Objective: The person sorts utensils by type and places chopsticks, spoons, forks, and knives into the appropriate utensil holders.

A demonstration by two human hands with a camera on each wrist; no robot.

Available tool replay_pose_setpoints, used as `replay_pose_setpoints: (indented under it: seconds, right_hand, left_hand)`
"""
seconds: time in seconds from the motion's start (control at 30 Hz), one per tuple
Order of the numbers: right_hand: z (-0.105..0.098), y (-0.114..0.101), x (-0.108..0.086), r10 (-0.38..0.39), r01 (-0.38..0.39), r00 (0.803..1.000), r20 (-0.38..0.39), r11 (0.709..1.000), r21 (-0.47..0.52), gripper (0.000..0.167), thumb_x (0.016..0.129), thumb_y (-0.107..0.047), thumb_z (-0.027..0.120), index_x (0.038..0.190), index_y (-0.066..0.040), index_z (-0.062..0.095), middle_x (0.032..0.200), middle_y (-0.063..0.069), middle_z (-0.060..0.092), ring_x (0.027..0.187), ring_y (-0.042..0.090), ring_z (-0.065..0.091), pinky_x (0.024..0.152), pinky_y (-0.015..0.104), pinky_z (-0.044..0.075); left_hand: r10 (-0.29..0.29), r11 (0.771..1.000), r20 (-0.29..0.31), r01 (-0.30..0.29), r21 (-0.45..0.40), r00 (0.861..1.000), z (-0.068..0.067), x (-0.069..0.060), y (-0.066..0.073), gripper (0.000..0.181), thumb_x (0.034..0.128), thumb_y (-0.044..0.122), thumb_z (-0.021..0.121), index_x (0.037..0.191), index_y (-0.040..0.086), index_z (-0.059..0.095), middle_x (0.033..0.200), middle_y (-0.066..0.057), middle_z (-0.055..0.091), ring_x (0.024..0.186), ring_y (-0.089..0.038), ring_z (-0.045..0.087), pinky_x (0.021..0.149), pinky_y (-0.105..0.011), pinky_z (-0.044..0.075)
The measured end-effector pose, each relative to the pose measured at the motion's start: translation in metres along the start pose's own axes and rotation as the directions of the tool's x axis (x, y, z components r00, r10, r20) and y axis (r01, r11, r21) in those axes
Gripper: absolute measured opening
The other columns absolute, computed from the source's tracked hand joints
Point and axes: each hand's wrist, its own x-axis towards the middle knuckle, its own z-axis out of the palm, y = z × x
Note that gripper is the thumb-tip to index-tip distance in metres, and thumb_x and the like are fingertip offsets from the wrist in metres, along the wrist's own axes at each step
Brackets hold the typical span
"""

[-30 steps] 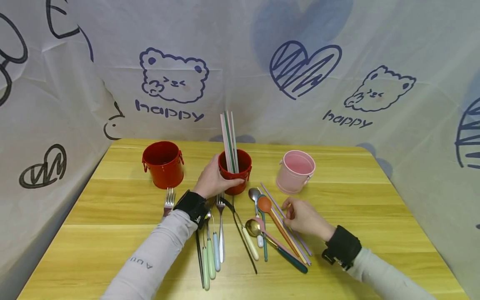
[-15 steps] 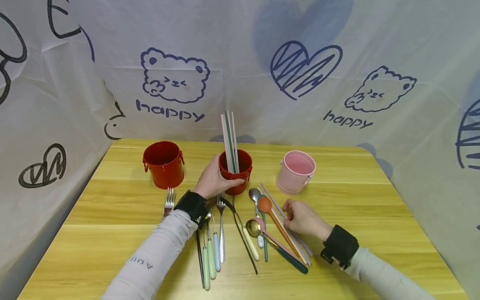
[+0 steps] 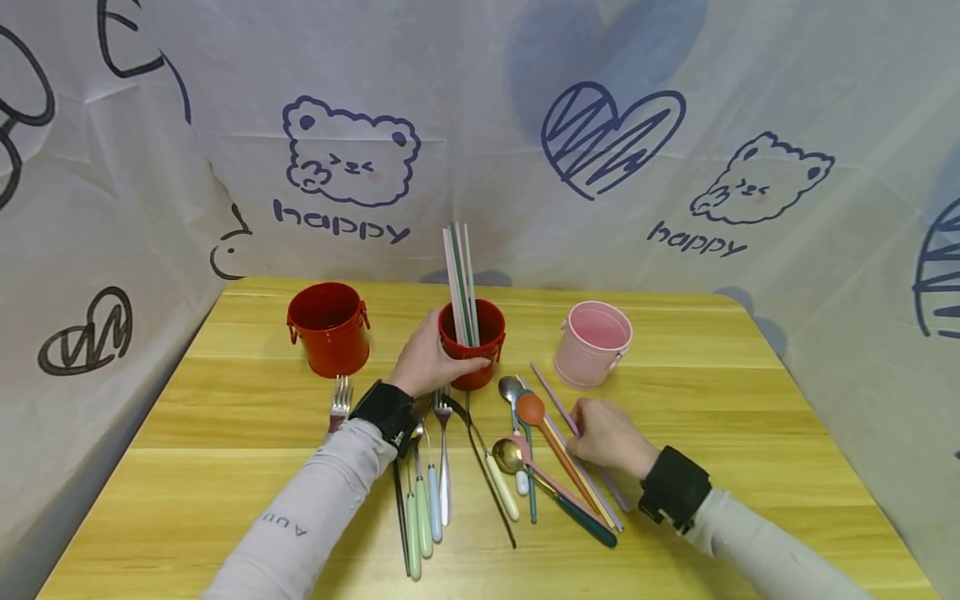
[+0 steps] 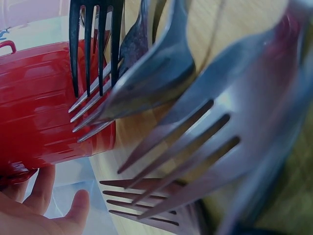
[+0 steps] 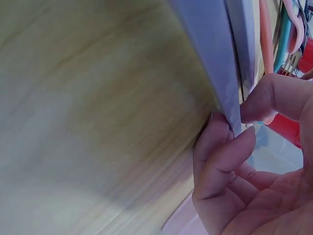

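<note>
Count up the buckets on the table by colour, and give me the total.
Red: 2, the unheld red bucket and the gripped red bucket, which the left hand holds
Pink: 1, the pink bucket
Total: 3

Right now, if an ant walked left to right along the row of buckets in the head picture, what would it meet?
First red bucket → second red bucket, with sticks inside and the left hand gripping it → pink bucket.
</note>
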Motion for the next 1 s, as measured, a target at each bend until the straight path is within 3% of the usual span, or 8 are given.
replay_pose_setpoints:
  seconds: [0.57,0.8,1.0]
  right_hand:
    - [0.0021,0.0025,-0.0029,-0.047,0.048,0.999,-0.017,0.996,0.077,0.01,0.086,-0.005,0.063,0.091,-0.004,0.054,0.066,0.0,0.044,0.057,0.012,0.042,0.051,0.022,0.03]
    - [-0.0026,0.0004,-0.0051,-0.066,0.072,0.997,-0.032,0.973,0.22,0.022,0.089,-0.002,0.06,0.11,0.0,0.054,0.065,0.0,0.053,0.054,0.009,0.048,0.045,0.022,0.038]
    - [-0.0063,-0.0033,-0.0033,-0.079,0.097,0.994,-0.081,0.962,0.254,0.027,0.088,-0.002,0.06,0.113,0.002,0.051,0.065,0.0,0.053,0.051,0.008,0.048,0.044,0.021,0.041]
  left_hand:
    - [0.005,1.0,-0.001,-0.005,-0.008,1.0,0.001,-0.0001,-0.0012,0.089,0.0777,0.027,0.088,0.148,0.015,0.035,0.144,-0.008,0.052,0.132,-0.03,0.053,0.113,-0.05,0.046]
    - [0.017,1.0,-0.006,-0.017,0.0,1.0,0.0008,0.0004,-0.002,0.088,0.0777,0.028,0.088,0.147,0.014,0.036,0.143,-0.008,0.053,0.131,-0.03,0.053,0.112,-0.05,0.047]
    - [0.004,1.0,-0.009,-0.004,0.006,1.0,0.0009,0.0001,-0.0013,0.088,0.0783,0.029,0.088,0.148,0.014,0.035,0.145,-0.009,0.052,0.132,-0.031,0.053,0.112,-0.051,0.047]
